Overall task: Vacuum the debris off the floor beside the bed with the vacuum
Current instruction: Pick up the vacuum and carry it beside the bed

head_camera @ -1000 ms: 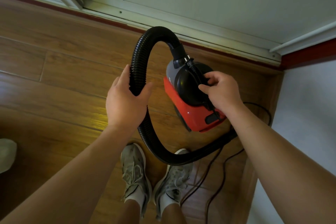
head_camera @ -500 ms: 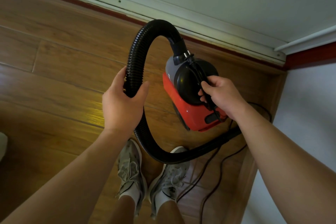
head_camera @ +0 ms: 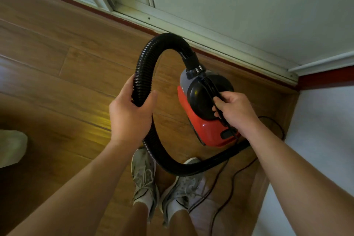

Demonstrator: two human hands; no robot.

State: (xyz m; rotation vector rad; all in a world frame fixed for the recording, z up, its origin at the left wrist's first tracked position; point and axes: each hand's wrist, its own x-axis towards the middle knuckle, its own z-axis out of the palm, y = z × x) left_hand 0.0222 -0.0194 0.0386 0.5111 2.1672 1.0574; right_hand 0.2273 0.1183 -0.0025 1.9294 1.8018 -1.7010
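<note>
A small red and black canister vacuum [head_camera: 206,126] hangs above the wooden floor [head_camera: 57,82], carried by its black top handle [head_camera: 212,92]. My right hand [head_camera: 235,111] grips that handle from the right. A black ribbed hose [head_camera: 153,51] arches up from the vacuum's front, curves left and loops down under the body. My left hand [head_camera: 130,117] holds the hose on the left side of the loop, thumb and fingers wrapped around it. The hose's free end is hidden behind my right forearm.
White sliding door frame and track [head_camera: 191,30] run along the far side. A white bed edge or wall [head_camera: 325,140] stands at right. The black power cord [head_camera: 229,182] trails on the floor by my shoes [head_camera: 145,176]. A pale object [head_camera: 11,147] lies at the left edge.
The vacuum and both hands have stayed in nearly the same grip. My view has shifted slightly, and my right hand has slid a bit further down the handle.
</note>
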